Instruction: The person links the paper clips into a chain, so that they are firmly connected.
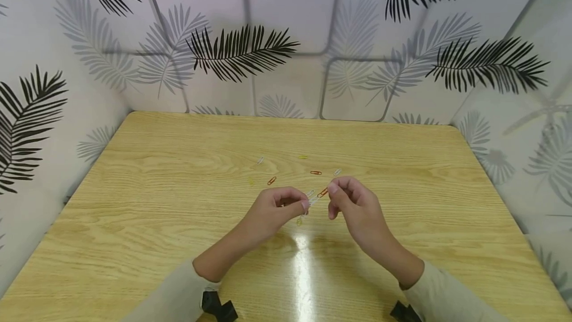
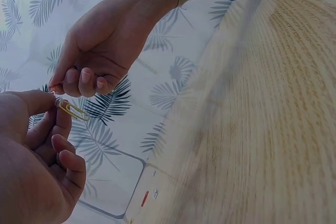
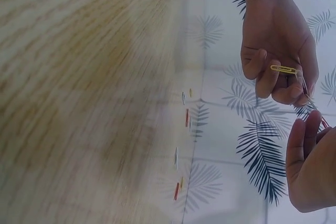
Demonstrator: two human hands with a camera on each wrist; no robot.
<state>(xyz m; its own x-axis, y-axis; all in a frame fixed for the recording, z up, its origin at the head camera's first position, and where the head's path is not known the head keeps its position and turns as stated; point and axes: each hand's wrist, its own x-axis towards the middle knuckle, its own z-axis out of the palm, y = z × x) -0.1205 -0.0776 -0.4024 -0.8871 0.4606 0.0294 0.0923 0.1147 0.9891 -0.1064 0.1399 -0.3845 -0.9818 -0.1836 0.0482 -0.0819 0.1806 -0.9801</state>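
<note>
Above the table, my left hand pinches a white paper clip between thumb and forefinger. From that grip hangs a yellow paper clip, plainly seen also in the right wrist view. My right hand pinches a red paper clip by its far end. The red clip's other end meets the white one; whether they are linked is too small to tell. Fingertips partly hide the joined clips. The two hands are close together, with the clips stretched between them.
Several loose paper clips lie on the wooden table beyond the hands: a red one, another red one, a white one, a second white one and a yellow one. A leaf-patterned curtain stands behind the table.
</note>
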